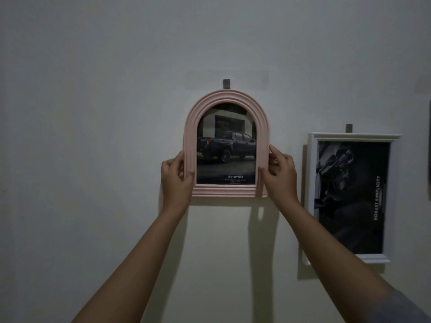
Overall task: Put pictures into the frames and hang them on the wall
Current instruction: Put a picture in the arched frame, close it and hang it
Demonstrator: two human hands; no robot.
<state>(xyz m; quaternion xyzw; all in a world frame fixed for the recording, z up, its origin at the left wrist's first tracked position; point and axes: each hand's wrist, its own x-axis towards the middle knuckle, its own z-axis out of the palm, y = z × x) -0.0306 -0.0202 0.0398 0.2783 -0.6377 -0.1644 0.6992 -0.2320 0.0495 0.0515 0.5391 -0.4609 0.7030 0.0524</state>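
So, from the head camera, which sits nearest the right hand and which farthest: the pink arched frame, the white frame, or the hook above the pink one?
1. Pink arched frame, gripped.
2. White frame, to its right.
3. Hook, up left.

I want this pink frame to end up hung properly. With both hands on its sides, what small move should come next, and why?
Probably ease both hands off slowly. The pink arched frame sits upright under the dark hook, level with its base, yet the left hand and right hand grip its sides, so whether the hook bears it cannot be told.
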